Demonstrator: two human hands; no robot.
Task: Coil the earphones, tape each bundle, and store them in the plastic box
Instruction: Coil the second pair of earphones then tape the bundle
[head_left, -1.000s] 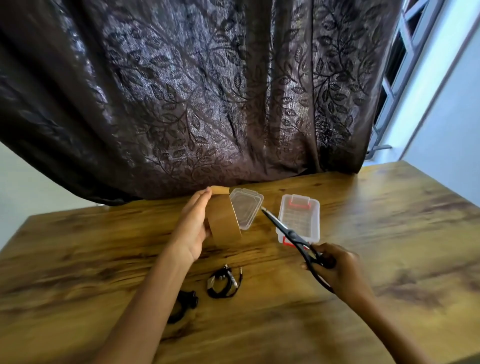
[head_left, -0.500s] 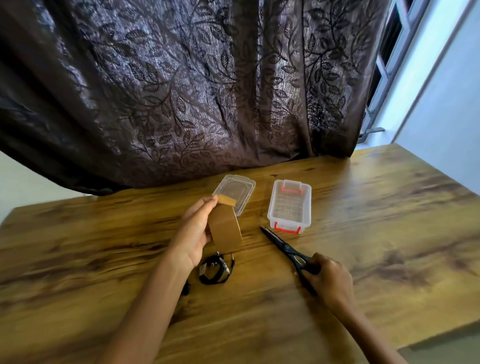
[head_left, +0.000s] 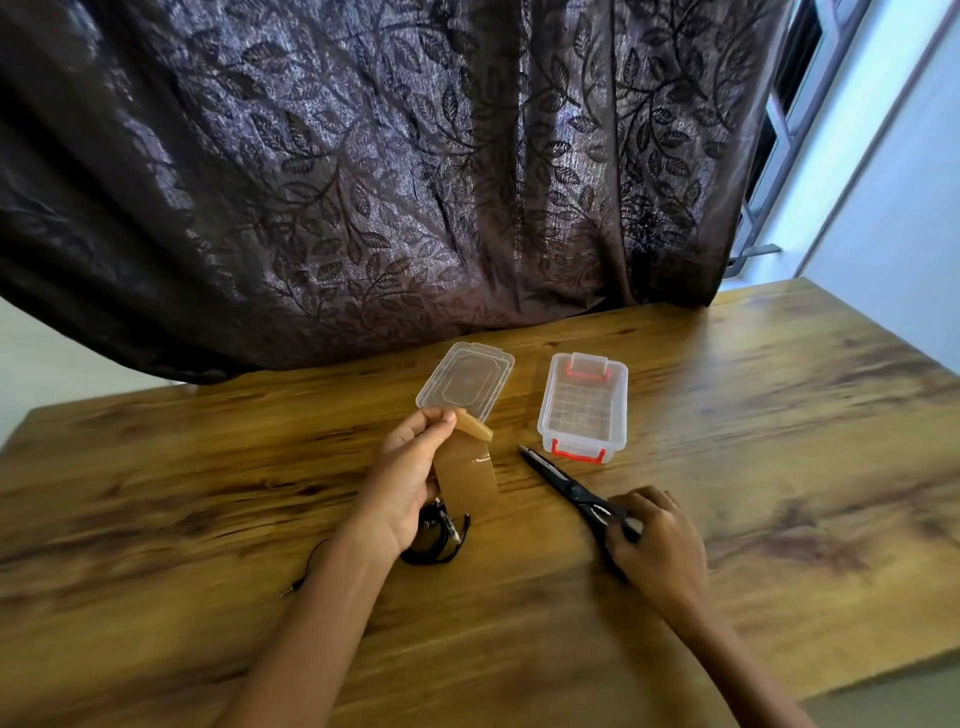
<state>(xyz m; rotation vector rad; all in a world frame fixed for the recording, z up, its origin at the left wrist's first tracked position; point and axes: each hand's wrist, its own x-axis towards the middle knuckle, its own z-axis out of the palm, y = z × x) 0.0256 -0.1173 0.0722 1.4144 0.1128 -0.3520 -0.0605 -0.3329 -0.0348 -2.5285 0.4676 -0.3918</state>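
My left hand pinches a brown strip of tape by its top end, and the strip hangs upright above the table. Just below it lies a coiled black earphone bundle, partly hidden by my left wrist. A second earphone's cable and plug peek out left of my forearm. My right hand grips the handles of black scissors that lie on the table with blades closed, pointing toward the clear plastic box with red latches. The box stands open with nothing inside.
The box's clear lid lies left of the box. A dark leaf-patterned curtain hangs behind the wooden table. The table's near right edge shows, with a window at upper right.
My right hand has brought the scissors down from the air until they lie on the table. The tape strip in my left hand has lowered toward the earphone bundle. The camera tilted down.
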